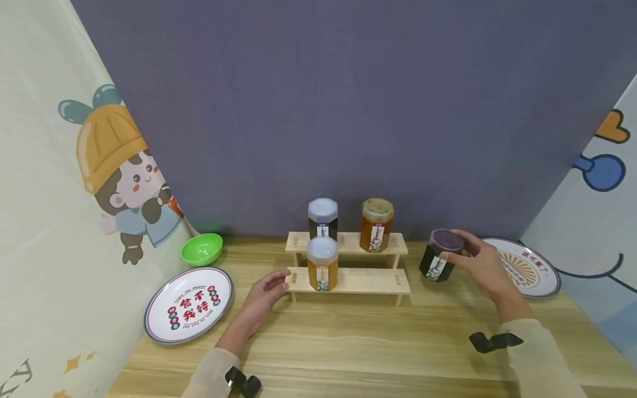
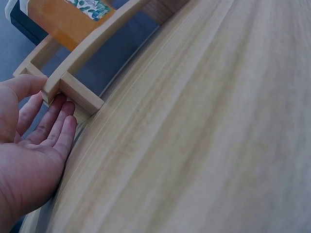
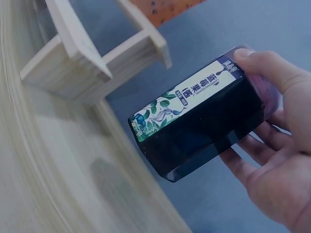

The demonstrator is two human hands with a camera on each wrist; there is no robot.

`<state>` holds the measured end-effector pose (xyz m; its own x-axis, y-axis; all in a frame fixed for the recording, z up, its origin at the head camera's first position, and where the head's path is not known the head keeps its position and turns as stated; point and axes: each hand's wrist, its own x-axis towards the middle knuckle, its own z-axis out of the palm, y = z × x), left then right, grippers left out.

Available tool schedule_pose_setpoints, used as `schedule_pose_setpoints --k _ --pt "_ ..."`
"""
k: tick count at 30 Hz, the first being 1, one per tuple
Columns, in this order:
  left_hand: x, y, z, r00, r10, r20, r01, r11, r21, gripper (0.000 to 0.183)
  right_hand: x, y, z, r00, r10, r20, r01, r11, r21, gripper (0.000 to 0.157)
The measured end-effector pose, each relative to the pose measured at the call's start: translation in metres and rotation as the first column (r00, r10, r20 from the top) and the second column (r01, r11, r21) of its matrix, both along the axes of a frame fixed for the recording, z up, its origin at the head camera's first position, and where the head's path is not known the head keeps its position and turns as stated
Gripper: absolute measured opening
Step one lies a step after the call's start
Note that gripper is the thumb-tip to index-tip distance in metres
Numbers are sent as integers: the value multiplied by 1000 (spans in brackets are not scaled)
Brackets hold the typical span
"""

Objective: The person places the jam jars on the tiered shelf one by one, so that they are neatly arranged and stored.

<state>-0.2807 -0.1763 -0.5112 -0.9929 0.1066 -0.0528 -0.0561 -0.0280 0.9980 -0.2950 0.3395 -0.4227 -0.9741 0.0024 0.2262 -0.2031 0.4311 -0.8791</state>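
Note:
My right hand (image 1: 483, 268) grips a dark jam jar (image 3: 194, 121) by its purple lid, thumb on one side and fingers on the other. The jar, with a white label showing blueberries and leaves, hangs tilted over the wooden table, right of a two-step wooden rack (image 1: 370, 282). At the rack's left end, my left hand (image 2: 36, 136) holds the tip of the lower shelf, thumb above and fingers beneath. An amber jar (image 1: 322, 265) stands on the lower step. Behind it on the upper step are a dark jar (image 1: 323, 213) with a pale lid and an orange-brown jar (image 1: 376, 226).
At the left lie a white plate (image 1: 161, 309) with red lettering and a green bowl (image 1: 201, 249) behind it. Another plate (image 1: 539, 257), partly behind my right hand, lies at the right. A grey cloth backdrop (image 1: 318, 110) rises behind the wooden table (image 1: 338, 348).

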Motion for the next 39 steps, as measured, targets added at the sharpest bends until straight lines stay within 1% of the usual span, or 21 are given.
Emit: schedule_pose_setpoints --k 4,7,13,17,20,23,26,33,36,39 --pt "0 0 0 1000 -3 -1 3 1000 -6 44 8 -4 9 1000 11 -9 -11 1000 -5 70" --pt "0 -1 1 1000 -6 -2 6 1000 -4 44 15 -10 16 999 33 -23 -33 999 -20 69" --pt "1 -2 2 1000 -4 -4 4 1000 -3 44 28 -25 29 997 75 -8 -76 997 -26 66" --pt "1 -2 2 1000 -3 -4 3 1000 0 44 32 -38 32 992 120 -43 -123 990 -71 63" --pt "1 -2 2 1000 -2 -8 2 1000 0 44 35 -48 32 981 177 -82 -186 974 -130 62" --pt "0 -2 2 1000 -3 -7 4 1000 3 44 37 -59 31 971 211 -113 -225 964 -140 62" --pt "0 -2 2 1000 -6 -4 6 1000 2 44 39 -72 30 967 226 -121 -238 966 -99 63" --pt "0 -1 1 1000 -1 -5 1 1000 4 43 40 -99 29 966 244 -81 -246 969 -18 68" --pt "-1 -1 -1 1000 -1 -3 1 1000 11 42 38 -108 25 968 243 -61 -243 970 6 71" --pt "-1 0 -1 1000 1 -4 -1 1000 15 42 36 -116 22 968 250 -32 -250 968 9 72"
